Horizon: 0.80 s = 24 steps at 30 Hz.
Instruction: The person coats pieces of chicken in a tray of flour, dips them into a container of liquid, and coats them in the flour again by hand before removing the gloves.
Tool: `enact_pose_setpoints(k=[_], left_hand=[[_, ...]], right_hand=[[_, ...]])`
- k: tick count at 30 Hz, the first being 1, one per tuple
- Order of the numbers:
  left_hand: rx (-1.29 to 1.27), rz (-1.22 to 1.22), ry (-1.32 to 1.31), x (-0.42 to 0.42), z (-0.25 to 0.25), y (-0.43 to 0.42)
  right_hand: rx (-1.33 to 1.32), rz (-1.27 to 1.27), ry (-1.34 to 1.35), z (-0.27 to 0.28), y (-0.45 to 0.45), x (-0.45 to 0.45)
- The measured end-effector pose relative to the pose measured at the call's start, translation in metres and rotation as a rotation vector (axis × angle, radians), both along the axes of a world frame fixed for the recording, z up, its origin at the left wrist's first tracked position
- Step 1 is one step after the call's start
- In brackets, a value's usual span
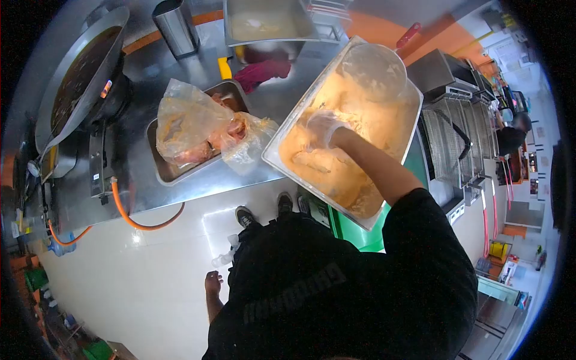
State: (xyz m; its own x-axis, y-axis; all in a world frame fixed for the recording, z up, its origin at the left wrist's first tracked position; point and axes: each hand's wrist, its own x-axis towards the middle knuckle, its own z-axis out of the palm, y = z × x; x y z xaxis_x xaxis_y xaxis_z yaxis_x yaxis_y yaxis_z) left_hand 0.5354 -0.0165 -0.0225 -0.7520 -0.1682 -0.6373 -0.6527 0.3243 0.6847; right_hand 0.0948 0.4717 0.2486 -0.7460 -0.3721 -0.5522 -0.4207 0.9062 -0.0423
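Observation:
My right hand (322, 129), in a clear plastic glove, reaches into a large rectangular tub (282, 157) of pale orange flour (378, 129). The flour and the crumpled glove obscure its fingers, so their grip does not show. Just below it lies a flour-coated lump (312, 161), perhaps a piece of meat. A clear round-ended scoop or bowl (378, 63) rests at the tub's far end. My left hand (213, 282) hangs low at my side over the floor, fingers curled in, nothing visible in them.
Left of the tub, a steel tray (162, 171) holds raw meat (234, 131) in a clear plastic bag (186, 117). A wok of dark liquid (84, 78) stands far left, with an orange hose (129, 222) below. Fryer baskets (450, 141) are at the right. A maroon cloth (262, 73) lies behind.

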Motion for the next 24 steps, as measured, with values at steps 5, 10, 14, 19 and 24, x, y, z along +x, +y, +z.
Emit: enact_pose_setpoints(k=[5, 10, 14, 19, 24], left_hand=[[-0.024, 0.035, -0.037, -0.006, 0.012, 0.005], [0.111, 0.39, -0.266, -0.008, -0.002, 0.005], [0.122, 0.206, -0.134, 0.005, -0.015, -0.002], [0.132, 0.294, -0.154, -0.004, -0.01, 0.004], [0.142, 0.352, -0.174, -0.014, -0.006, 0.009]], right_hand=[[-0.24, 0.038, 0.12, -0.031, 0.022, 0.006], [-0.151, -0.253, 0.181, -0.01, 0.045, -0.026], [-0.203, -0.235, 0.518, -0.007, 0.059, -0.025], [-0.334, 0.215, 0.242, -0.042, 0.016, 0.035], [-0.265, 0.051, 0.062, -0.041, -0.02, 0.055]])
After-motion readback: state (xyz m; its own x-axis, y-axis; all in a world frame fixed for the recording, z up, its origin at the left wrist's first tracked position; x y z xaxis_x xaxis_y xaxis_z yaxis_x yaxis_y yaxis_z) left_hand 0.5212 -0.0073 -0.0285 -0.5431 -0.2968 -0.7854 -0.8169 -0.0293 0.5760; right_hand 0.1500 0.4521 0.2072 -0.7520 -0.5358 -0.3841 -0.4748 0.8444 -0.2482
